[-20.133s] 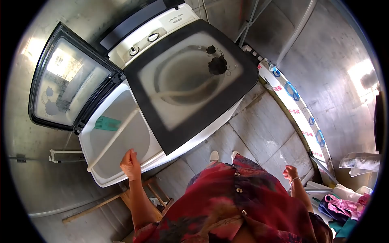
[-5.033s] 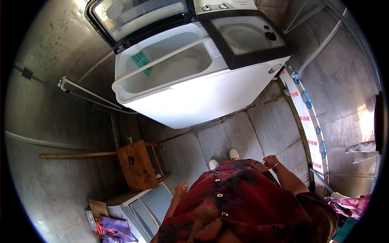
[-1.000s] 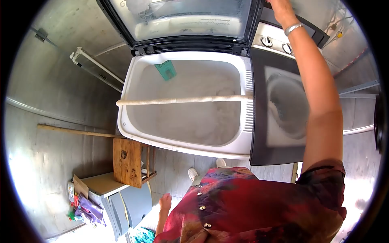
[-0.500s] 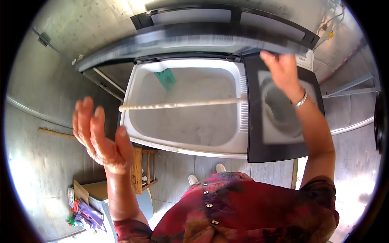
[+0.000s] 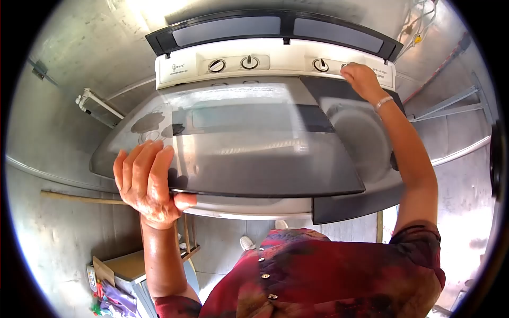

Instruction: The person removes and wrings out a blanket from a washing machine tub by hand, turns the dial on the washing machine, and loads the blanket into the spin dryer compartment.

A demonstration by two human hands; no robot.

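Note:
A twin-tub washing machine's smoky see-through lid (image 5: 254, 172) slopes over the wash tub, its front edge still above the white rim (image 5: 249, 208). My left hand (image 5: 148, 183) grips the lid near its front left corner, fingers on top and thumb at the edge. At the right end of the control panel (image 5: 289, 58), my right hand (image 5: 365, 82) is closed, fingertips at a knob that they mostly cover. Left of it show three other knobs, including a dark-and-white one (image 5: 320, 64). Through the lid, a ribbed hose (image 5: 260, 148) appears faintly.
The dark spin-tub cover (image 5: 360, 138) lies under my right forearm. A long raised panel (image 5: 228, 31) stands behind the controls. At lower left are a small cabinet (image 5: 124, 265) and purple cloth (image 5: 117, 298). A wooden stick (image 5: 79, 197) leans at left; metal walls surround the machine.
The raised lid has come down over the wash tub, uncovering the control panel. My left hand, open before, now grips the lid; my right hand has closed at the knob.

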